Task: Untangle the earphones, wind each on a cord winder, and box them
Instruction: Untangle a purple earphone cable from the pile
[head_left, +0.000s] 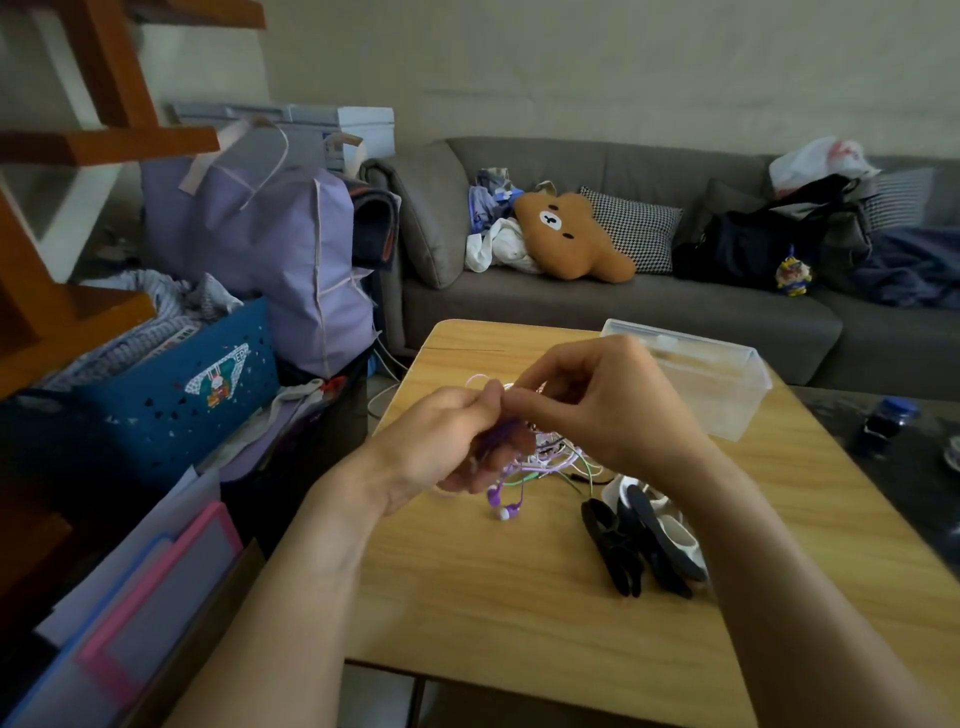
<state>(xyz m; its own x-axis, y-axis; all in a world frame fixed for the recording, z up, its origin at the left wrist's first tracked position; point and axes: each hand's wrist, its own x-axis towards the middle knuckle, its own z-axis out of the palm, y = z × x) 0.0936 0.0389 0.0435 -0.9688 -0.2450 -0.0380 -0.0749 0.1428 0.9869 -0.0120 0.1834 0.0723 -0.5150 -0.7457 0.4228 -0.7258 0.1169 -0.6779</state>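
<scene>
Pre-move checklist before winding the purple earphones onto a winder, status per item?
1. Left hand holds the purple earphones: ok, fingers curled round the cord, earbuds dangling below.
2. Right hand has a cord end: ok, it pinches cord at the left fingertips.
3. Purple cord free of the tangle: not ok, pink and green cords are bunched with it.
4. Cord winders within reach: ok, black and white ones lie on the table by the right forearm.
5. Clear box open: cannot tell.
</scene>
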